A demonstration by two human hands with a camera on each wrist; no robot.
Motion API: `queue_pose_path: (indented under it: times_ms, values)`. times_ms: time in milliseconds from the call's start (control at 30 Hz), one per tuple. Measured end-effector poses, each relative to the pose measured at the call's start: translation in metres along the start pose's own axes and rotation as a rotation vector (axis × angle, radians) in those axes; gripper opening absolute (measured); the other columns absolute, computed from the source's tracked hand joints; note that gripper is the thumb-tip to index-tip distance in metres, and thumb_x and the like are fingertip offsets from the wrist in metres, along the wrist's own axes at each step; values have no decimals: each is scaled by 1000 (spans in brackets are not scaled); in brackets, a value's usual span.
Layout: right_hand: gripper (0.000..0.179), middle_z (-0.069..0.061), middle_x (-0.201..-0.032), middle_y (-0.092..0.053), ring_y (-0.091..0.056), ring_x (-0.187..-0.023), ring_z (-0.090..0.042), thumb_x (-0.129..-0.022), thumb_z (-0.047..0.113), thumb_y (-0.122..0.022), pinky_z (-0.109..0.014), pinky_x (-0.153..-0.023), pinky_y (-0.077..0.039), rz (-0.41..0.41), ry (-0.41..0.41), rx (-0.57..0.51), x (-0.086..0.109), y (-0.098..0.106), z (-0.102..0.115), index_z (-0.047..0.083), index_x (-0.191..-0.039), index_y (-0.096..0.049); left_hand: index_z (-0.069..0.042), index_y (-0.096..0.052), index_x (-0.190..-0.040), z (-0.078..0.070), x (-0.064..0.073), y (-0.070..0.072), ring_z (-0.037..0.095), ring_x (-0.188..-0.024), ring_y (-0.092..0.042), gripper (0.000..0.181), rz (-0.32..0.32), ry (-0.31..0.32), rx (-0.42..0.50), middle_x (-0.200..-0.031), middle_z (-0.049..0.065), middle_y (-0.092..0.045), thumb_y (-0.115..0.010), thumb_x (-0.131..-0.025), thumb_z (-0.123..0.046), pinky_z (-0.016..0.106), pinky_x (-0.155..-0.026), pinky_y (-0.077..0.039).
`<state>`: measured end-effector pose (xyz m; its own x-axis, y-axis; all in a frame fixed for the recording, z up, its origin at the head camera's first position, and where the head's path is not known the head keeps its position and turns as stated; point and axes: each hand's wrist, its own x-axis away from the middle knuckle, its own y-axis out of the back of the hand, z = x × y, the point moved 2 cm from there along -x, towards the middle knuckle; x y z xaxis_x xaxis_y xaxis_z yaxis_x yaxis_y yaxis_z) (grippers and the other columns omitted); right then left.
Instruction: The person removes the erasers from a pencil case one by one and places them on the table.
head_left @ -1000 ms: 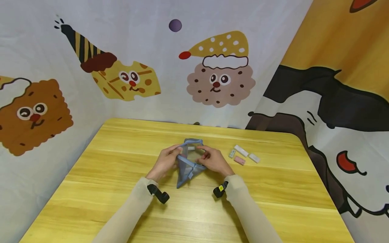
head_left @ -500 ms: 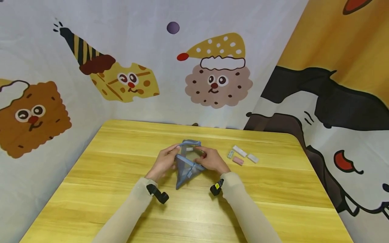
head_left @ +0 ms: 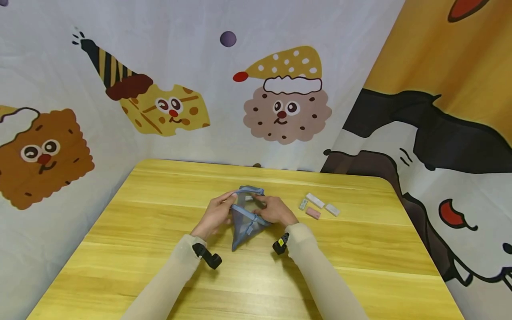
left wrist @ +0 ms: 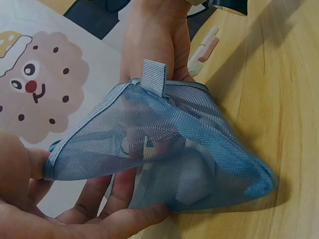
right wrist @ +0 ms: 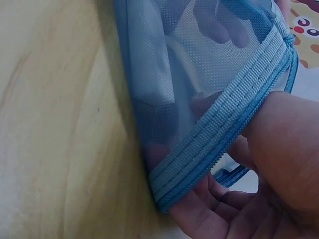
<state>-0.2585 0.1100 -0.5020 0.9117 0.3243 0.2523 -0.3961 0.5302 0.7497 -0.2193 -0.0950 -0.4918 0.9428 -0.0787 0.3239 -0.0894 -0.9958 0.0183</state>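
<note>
A blue-grey mesh zipper pouch (head_left: 242,227) stands mid-table with its mouth held apart. My left hand (head_left: 214,217) grips its left edge, thumb over the zipper band and other fingers supporting the mesh from outside in the left wrist view. My right hand (head_left: 278,210) reaches into the mouth from the right. In the right wrist view its fingers (right wrist: 199,216) pass behind the zipper band (right wrist: 224,119) and show dimly through the mesh. I cannot tell whether they hold anything. A small white rectangle (head_left: 249,198) shows inside the pouch, against its far side.
Right of the pouch lie several small eraser-like blocks: a long white one (head_left: 315,200), a shorter whitish one (head_left: 332,210), a pink one (head_left: 313,213) and a greenish patterned one (head_left: 303,204). Behind the wooden table (head_left: 180,178) hangs a cartoon-printed cloth (head_left: 192,40).
My right hand and wrist have shifted left, with the fingers further into the pouch. My left hand keeps its grip on the edge. The blocks on the table have not moved.
</note>
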Motion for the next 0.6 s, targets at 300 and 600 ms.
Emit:
queue_pose_path:
  times_ms: [300, 600]
  values:
    - [43, -13, -144, -62, -64, -122, -30, -94, 33, -74, -46, -95, -55, -120, 14, -114, -2, -5, -9, 26, -137, -68, -28, -60, -144, 1, -1, 2, 14, -79, -60, 38, 2, -2, 0, -93, 3, -58, -52, -108, -38, 30, -65, -52]
    - [32, -7, -114, -78, -74, -104, -30, -83, 36, -85, -46, -86, -60, -363, -13, -171, -9, -15, -8, 19, -111, -82, -27, -59, -145, 3, -3, 2, 16, -86, -65, 40, 8, 6, 17, -106, 7, -63, -51, -109, -38, 31, -68, -57]
